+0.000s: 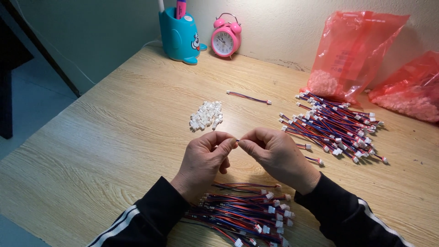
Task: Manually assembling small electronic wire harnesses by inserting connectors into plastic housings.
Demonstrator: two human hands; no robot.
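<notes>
Head view: both hands' fingers (227, 145) pinch one thin wire (238, 140) above woodgrain table (114, 137).

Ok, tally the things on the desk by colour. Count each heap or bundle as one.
Pink or red: 3, namely alarm clock, big bag, small bag
Teal: 1, pen holder
White: 1, heap of connectors
Red-and-blue wires: 3, namely far bundle, near bundle, single lead
Total: 8

Bright even light from above; soft shadows; sharp focus; slight wide-angle bend at edges.
</notes>
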